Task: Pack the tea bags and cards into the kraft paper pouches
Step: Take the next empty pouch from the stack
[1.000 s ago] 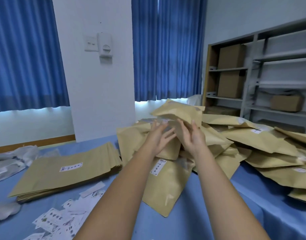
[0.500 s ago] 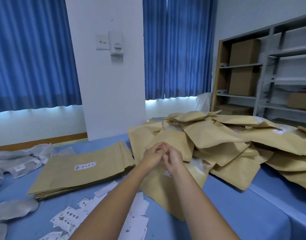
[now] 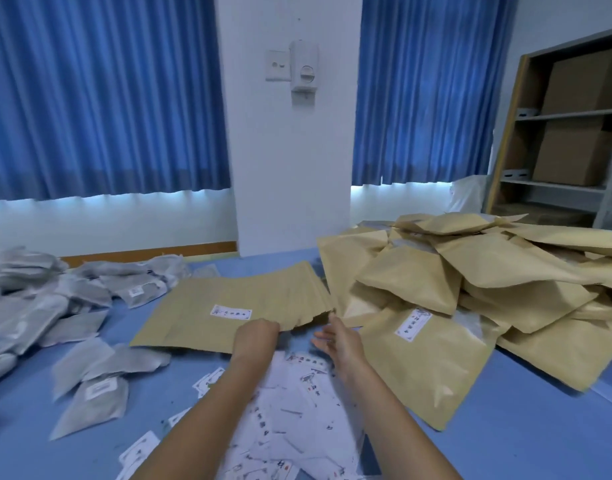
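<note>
Fetching a pouch: my left hand [image 3: 257, 337] curls at the flat brown kraft-paper stack [image 3: 193, 320], grip hidden; right hand [image 3: 336, 341] spread. Next: peel one.

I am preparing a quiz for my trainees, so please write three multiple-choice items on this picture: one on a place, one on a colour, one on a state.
1. Where does the flat pouch stack lie?
A. on the floor
B. left of the heaped pouches
C. on a chair

2. What colour are the curtains?
A. green
B. red
C. blue

3. How is the right hand?
A. open, holding nothing
B. curled in a fist
C. out of view

Answers:
1 B: the heap rises at its right.
2 C: both hang blue.
3 A: its fingers are straight and empty.
</note>
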A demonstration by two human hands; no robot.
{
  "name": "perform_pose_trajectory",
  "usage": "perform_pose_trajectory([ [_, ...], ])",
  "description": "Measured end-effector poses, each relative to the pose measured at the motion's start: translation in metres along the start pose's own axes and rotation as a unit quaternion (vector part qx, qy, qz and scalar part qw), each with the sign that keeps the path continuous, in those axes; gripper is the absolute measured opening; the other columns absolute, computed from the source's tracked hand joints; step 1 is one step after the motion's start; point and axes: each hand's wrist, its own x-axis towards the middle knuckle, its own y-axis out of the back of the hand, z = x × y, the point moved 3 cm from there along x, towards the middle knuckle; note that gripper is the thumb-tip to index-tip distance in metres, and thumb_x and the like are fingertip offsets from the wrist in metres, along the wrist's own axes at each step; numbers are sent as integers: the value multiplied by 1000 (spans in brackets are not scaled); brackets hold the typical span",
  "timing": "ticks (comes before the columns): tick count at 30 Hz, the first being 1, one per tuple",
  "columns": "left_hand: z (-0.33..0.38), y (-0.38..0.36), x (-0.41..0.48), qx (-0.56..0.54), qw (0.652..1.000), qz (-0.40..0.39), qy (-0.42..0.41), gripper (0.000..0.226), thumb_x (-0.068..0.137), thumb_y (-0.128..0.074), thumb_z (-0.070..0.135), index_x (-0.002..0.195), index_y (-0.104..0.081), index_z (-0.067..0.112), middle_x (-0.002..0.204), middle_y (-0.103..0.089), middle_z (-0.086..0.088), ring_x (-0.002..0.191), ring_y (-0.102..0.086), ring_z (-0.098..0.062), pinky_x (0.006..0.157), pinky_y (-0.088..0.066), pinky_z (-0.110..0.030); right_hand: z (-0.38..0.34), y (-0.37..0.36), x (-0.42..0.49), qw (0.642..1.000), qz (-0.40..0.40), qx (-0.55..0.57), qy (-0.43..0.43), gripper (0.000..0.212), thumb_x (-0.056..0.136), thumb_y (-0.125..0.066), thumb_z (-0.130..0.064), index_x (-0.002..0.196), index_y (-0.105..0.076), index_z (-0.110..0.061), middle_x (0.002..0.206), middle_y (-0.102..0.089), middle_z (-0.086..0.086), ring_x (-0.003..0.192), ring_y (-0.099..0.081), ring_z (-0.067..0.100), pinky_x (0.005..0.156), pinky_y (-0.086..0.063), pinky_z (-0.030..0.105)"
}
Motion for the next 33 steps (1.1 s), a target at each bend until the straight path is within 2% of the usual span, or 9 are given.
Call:
perform_pose_trajectory([
  [4,-40,37,-32,-216,952,130,-173,25,77,-73,11,103,-72,8,103,-71,-11,99,-67,-27,79,-50,-27,12,-40,-20,994,-84,-44,-58,46,97,-48,-44,117,-51,-3,88,-65,18,70,-63,32,60,-53,38],
  [6,-64,43,-53,-260,919,157,-252,20,89,-63,14,90,-75,-1,95,-72,-17,98,-68,-24,78,-55,-37,17,-57,-28,992,-106,-34,-51,29,99,-50,-27,116,-55,-4,91,-67,15,73,-65,29,55,-54,36],
  [9,-102,26,-75,-363,914,155,-96,43,79,-48,-18,103,-74,7,115,-68,-8,121,-53,-7,88,-46,-20,39,-78,-34,997,-66,-40,-12,19,94,-47,3,108,-59,-1,96,-68,15,84,-65,30,68,-58,41],
  [11,-109,6,-83,-366,925,98,-11,46,82,-49,-9,114,-71,17,122,-64,4,117,-55,-8,86,-40,-8,57,-95,-41,997,-61,-42,-5,21,95,-46,2,111,-58,0,105,-67,18,94,-64,34,83,-55,47],
  [13,-106,-3,-90,-367,927,81,-7,30,86,-66,20,116,-69,19,123,-62,11,114,-57,-4,93,-41,-10,75,-113,-54,993,-119,1,-28,19,98,-41,0,104,-60,1,92,-71,14,81,-69,28,68,-59,38],
  [15,-111,-10,-94,-364,929,69,-3,41,80,-74,33,118,-67,19,123,-61,14,112,-57,-2,95,-42,-14,89,-124,-62,986,-153,26,-53,21,100,-40,-3,102,-60,2,87,-74,13,78,-71,26,61,-58,32],
  [19,-142,-14,-96,-366,929,46,18,28,78,-77,22,105,-73,22,105,-70,12,95,-64,-2,88,-51,-24,104,-127,-67,968,-230,63,-81,21,100,-40,-1,112,-57,2,103,-72,17,95,-70,28,73,-59,33],
  [24,-143,-11,-99,-362,931,41,-27,39,65,-84,34,102,-72,29,96,-66,24,89,-59,9,79,-49,-17,103,-127,-68,960,-261,64,-81,21,100,-40,0,109,-59,1,102,-72,16,95,-71,25,73,-59,32],
  [33,-151,-7,-106,-439,897,51,3,14,83,-72,25,96,-75,30,89,-70,23,84,-64,6,78,-48,-12,98,-129,-75,935,-348,31,-54,24,88,-53,9,112,-56,8,112,-67,25,108,-64,34,95,-52,38],
])
